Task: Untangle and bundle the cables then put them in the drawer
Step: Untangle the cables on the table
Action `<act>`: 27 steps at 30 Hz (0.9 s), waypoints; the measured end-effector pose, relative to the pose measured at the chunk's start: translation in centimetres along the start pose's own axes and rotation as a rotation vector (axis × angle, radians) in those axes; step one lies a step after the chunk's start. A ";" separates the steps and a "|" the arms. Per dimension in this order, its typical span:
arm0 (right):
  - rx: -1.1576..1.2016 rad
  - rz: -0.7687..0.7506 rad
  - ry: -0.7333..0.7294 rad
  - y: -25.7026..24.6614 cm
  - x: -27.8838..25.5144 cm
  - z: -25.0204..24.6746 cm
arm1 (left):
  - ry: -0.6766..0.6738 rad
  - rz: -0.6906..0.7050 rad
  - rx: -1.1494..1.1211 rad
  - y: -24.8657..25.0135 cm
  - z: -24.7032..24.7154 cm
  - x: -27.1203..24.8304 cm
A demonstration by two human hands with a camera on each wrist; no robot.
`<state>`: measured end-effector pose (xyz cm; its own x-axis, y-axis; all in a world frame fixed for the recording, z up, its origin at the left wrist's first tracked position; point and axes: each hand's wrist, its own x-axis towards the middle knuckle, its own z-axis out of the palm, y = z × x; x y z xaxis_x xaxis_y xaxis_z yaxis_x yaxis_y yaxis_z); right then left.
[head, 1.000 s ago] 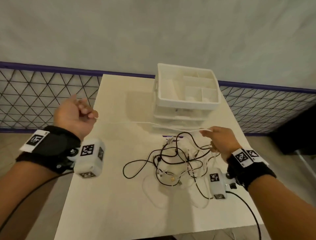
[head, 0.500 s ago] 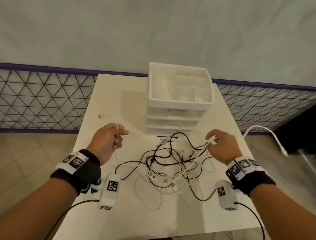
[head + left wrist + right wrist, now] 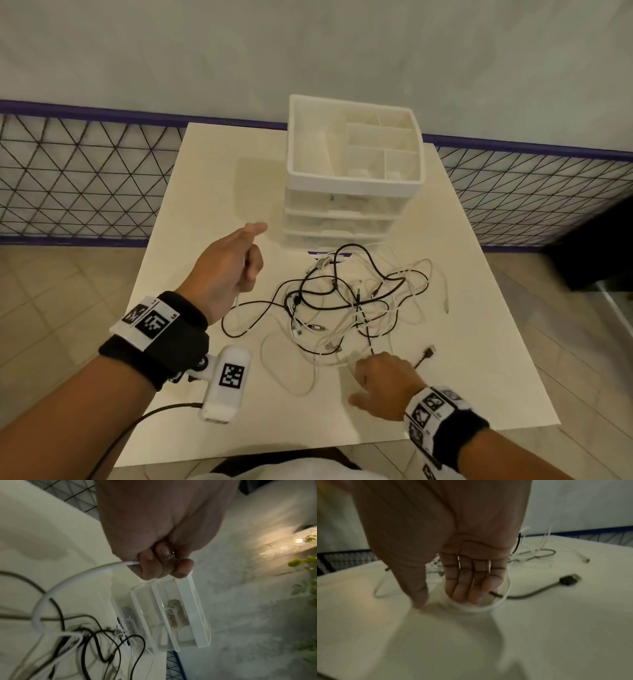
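White cable [image 3: 72, 580] is pinched in the curled left hand [image 3: 222, 270], its end hidden by fingers. The tangled cables [image 3: 346, 305] are left on the table [image 3: 191, 212] before the drawer unit [image 3: 342, 222]. The right hand [image 3: 383, 383] is spread open, fingertips [image 3: 462, 595] down inside a blurry white loop.

A plain indoor work corner, more test station than home: a small white table [image 3: 212, 192] stands on a tiled floor [image 3: 68, 281] against a bare grey wall [image 3: 308, 44], fenced by purple-railed wire mesh [image 3: 85, 181], with potted greenery [image 3: 307, 563] nearby.
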<state>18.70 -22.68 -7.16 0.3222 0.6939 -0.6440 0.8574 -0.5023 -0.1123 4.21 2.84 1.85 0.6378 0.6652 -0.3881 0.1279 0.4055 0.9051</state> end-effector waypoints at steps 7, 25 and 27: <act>0.233 -0.105 0.269 0.7 0.8 -3.0 | -0.086 0.020 -0.115 0.2 0.5 -1.2; 0.786 -0.370 0.591 -4.9 -1.5 -13.0 | 0.198 -0.001 -0.397 4.2 3.6 -1.0; 0.766 -0.235 0.587 -1.4 -0.7 -11.8 | 0.271 0.025 -0.533 5.8 0.3 0.1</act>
<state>22.02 -16.40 2.41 0.5024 0.8601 -0.0887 0.5006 -0.3731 -0.7811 5.26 5.04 7.11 0.4101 0.7866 -0.4617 -0.3285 0.5996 0.7297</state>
